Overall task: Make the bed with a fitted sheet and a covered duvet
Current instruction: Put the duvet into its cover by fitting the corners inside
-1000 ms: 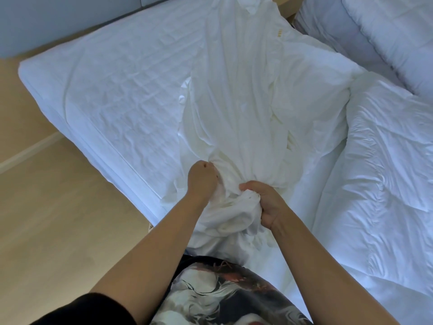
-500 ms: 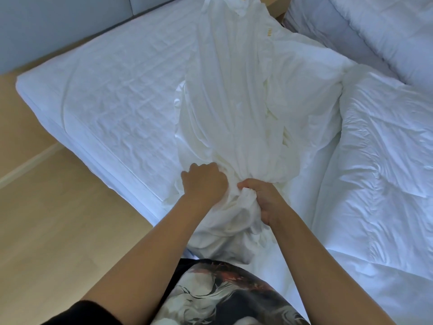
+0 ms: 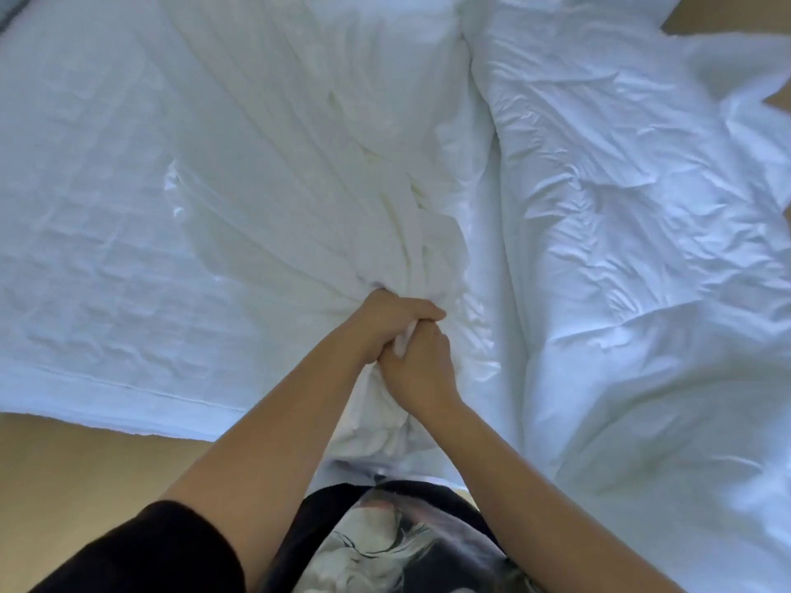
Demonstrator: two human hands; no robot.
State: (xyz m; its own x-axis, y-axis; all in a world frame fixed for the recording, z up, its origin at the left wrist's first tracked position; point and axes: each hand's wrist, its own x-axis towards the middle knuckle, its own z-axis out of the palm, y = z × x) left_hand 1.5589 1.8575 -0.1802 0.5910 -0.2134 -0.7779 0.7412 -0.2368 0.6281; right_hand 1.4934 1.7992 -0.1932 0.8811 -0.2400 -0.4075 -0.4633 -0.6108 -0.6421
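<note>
Bed: quilted mattress point(image 3: 107, 207) lay at left, wooden floor point(image 3: 64, 464) below.
Sheet: white sheet point(image 3: 299, 164) lay bunched mid-bed beside duvet point(image 3: 620, 207).
Hands: left hand point(image 3: 391, 321) and right hand point(image 3: 421, 370), touching, both clenched its folds.

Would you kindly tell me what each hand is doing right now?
Left hand: grips the bunched sheet.
Right hand: grips the same sheet.

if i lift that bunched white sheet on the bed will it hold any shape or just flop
Probably floppy: the sheet gathers into fine pleats fanning from where the left hand and right hand grip it. Likely light for its spread, since it lies thin over the quilted mattress. It may slide easily; its surface looks smooth.
</note>
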